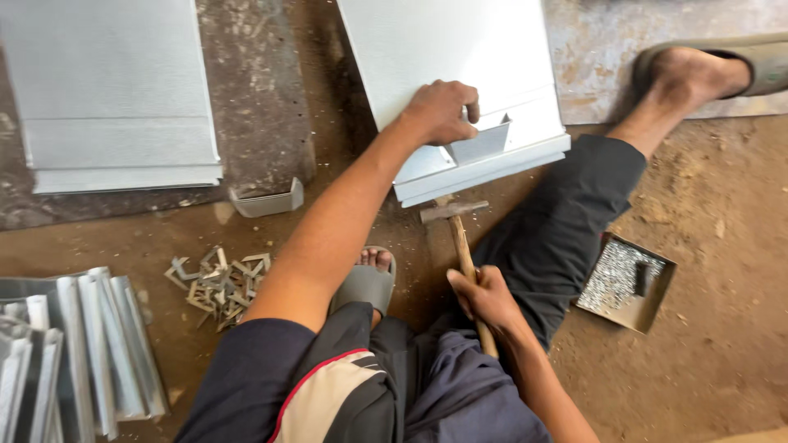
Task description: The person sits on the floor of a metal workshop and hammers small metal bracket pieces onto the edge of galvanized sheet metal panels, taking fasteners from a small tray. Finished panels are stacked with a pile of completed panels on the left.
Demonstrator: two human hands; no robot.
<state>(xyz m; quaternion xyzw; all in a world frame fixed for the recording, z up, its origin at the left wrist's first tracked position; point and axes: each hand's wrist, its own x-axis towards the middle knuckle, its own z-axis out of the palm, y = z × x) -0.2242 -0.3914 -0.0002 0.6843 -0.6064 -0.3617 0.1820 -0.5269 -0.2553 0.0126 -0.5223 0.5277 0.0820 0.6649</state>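
Sheet-metal panel is the landmark for everything around you, lying flat on the ground ahead of your knees with its folded lip turned toward you, so the edge is within reach. Nearest you, just short of that lip, your right hand is clamped round the wooden handle of the hammer, gripping low on the shaft, and the head rests on the dirt right below the panel's near edge. To the right of the panel's near corner, past your outstretched leg, a small open tin of nails sits on the dirt within arm's reach. Left of the panel and nearer you lies a heap of small bent metal clips, and beyond it a loose grey bracket. On the panel itself, your left hand is closed over a small folded metal bracket, pinning it against the sheet near the lip so it stays put. Farther left, well apart, lies a second grey panel
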